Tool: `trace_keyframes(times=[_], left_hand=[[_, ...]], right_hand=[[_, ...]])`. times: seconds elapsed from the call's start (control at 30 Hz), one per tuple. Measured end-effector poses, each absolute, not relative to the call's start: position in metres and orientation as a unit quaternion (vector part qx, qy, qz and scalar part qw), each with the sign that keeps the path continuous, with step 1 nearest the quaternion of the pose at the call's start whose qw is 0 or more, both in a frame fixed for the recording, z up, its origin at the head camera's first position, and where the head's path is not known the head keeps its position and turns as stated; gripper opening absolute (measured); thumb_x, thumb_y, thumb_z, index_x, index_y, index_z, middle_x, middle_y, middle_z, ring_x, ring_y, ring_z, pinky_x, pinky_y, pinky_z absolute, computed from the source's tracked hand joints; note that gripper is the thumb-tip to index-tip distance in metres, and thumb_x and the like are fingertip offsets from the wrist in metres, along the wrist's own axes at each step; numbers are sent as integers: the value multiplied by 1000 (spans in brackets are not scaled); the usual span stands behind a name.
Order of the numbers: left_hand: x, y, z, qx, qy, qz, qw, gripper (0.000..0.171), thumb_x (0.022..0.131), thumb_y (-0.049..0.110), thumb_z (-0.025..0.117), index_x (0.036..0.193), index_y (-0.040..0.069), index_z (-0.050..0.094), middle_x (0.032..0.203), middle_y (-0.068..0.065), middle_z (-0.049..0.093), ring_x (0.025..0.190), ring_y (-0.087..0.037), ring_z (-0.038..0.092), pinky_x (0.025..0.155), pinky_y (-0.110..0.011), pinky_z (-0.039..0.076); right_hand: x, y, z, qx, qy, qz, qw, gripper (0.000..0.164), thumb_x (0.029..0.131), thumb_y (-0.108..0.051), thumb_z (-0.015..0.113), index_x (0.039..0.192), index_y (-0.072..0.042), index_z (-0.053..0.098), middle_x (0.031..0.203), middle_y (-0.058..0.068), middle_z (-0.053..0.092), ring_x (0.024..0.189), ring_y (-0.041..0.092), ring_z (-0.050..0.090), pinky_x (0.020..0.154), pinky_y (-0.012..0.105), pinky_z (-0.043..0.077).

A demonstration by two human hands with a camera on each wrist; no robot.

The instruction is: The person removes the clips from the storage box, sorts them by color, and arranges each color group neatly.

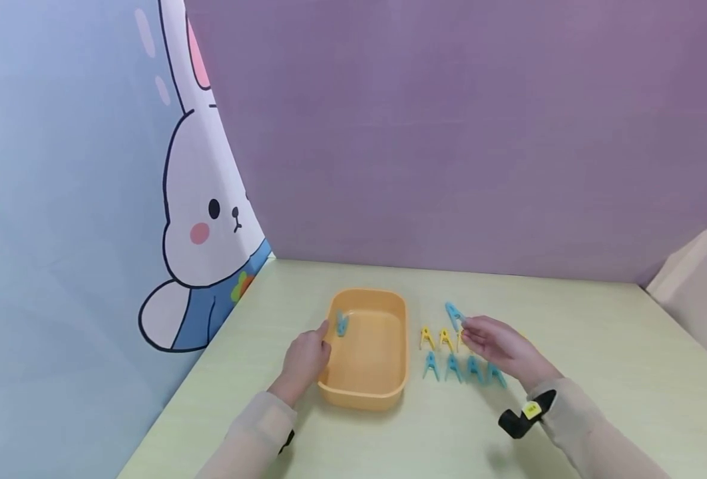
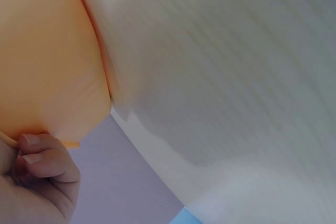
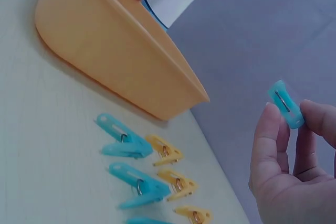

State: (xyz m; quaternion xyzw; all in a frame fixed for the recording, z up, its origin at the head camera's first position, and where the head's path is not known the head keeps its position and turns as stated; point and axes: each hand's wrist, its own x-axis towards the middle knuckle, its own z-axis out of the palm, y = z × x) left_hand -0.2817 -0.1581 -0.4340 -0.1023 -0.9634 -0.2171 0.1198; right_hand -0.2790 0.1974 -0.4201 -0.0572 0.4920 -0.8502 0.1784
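Observation:
A yellow-orange plastic tub [image 1: 370, 362] stands on the table with a blue clothespin [image 1: 342, 324] inside, near its left wall. My left hand [image 1: 304, 364] grips the tub's left rim; the left wrist view shows its fingers [image 2: 50, 163] curled at the edge. Right of the tub, my right hand [image 1: 505, 347] pinches another blue clothespin [image 3: 286, 104] between thumb and fingertips, held above the table. Beneath and beside that hand lie a row of yellow clothespins [image 1: 427, 338], partly hidden by it, and a nearer row of blue clothespins [image 1: 431, 365].
The pale table [image 1: 365, 446] meets a purple backdrop [image 1: 437, 146] at its far edge. On the left rises a blue panel with a cartoon rabbit [image 1: 210, 199]. A black wrist camera [image 1: 524, 416] is strapped to the right sleeve.

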Motion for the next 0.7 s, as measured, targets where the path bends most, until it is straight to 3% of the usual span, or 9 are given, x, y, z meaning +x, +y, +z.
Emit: trace_keyframes(times=[0.43, 0.7], left_hand=[[-283, -159, -437, -95, -964, -218, 116, 47, 84, 3, 53, 131, -1, 49, 59, -3, 45, 44, -11, 34, 41, -24, 31], [-284, -158, -436, -103, -962, -223, 118, 47, 83, 2, 52, 130, -3, 49, 58, -3, 45, 44, -11, 32, 41, -24, 30]], right_hand=[[-265, 223, -432, -21, 471, -866, 167, 21, 96, -1, 42, 88, -4, 61, 91, 7, 58, 88, 16, 57, 85, 26, 45], [-256, 241, -443, -64, 460, -870, 163, 26, 96, 0, 38, 88, -5, 62, 91, 6, 59, 87, 15, 58, 84, 25, 45]])
